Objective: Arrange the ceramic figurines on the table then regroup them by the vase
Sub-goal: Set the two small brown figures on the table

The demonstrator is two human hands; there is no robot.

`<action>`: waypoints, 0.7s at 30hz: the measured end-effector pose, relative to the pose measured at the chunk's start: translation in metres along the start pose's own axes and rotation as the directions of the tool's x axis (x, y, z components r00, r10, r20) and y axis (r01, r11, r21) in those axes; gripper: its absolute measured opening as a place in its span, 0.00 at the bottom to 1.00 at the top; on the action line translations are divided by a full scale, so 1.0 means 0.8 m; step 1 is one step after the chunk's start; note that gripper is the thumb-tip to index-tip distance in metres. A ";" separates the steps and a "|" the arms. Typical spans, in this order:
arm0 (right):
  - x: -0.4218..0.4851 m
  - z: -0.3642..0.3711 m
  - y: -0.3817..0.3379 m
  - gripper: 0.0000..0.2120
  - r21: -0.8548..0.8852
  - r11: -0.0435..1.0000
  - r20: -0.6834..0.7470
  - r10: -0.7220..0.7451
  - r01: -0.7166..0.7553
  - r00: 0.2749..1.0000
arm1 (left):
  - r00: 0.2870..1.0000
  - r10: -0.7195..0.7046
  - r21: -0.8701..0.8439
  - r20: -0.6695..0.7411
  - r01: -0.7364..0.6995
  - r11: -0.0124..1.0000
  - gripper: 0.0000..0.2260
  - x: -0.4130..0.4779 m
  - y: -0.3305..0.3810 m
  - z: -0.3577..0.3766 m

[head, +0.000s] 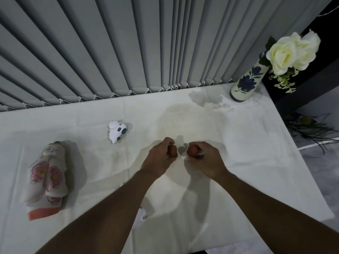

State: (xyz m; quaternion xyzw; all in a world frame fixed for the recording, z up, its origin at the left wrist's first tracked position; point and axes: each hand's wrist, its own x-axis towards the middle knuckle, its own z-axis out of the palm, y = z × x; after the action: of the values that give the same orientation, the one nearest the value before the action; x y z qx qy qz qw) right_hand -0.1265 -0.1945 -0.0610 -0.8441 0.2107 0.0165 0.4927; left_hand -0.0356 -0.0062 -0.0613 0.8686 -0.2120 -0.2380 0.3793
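Lying on its back far to the left of the vase (245,83), the big painted doll (48,173) had pink flowers on its robe and a red base. It lay flat, maybe because it had only been set out and not yet stood up. Closer to the vase, but well apart from it, the little white animal (116,131) with dark green spots was tipped on its side on the white surface (247,143).

Nearer the vase again, the left hand (159,156) was curled around a small brown figurine (173,150). The fingers were closed on it, and only its round top showed. Just beside it, the right hand (205,158) held a second brown figurine (191,150) the same way, fingers wrapped tight. The two little pieces were close together but not touching. I cannot tell if they rested on the surface or were lifted a bit. I think both were held at once so that they could go as a pair.

The vase stood at the far right corner with white roses (291,52) in it. Nothing sat by it yet, so the regrouping looked barely begun.
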 end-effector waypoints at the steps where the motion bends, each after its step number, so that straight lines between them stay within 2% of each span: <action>1: 0.000 -0.001 0.001 0.15 0.001 1.000 0.004 0.001 -0.001 1.000 | 1.000 -0.003 -0.003 -0.001 0.003 1.000 0.20 0.000 0.000 0.001; 5: -0.001 0.002 -0.003 0.07 0.026 1.000 -0.013 0.011 -0.011 1.000 | 1.000 0.003 0.013 -0.013 -0.002 1.000 0.20 -0.003 0.000 0.005; 9: -0.003 0.007 -0.002 0.10 0.100 0.994 -0.024 0.041 -0.039 0.999 | 1.000 -0.021 0.011 -0.012 0.021 1.000 0.22 -0.002 -0.002 0.006; 21: -0.002 0.012 0.004 0.13 0.113 0.993 -0.015 0.046 -0.044 0.999 | 0.999 -0.028 0.024 0.014 0.028 0.999 0.23 0.003 -0.007 0.005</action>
State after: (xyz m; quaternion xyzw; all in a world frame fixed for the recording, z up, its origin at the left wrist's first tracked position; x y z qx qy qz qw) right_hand -0.1276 -0.1870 -0.0685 -0.8102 0.2345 0.0081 0.5371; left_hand -0.0349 -0.0066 -0.0689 0.8742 -0.2054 -0.2472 0.3641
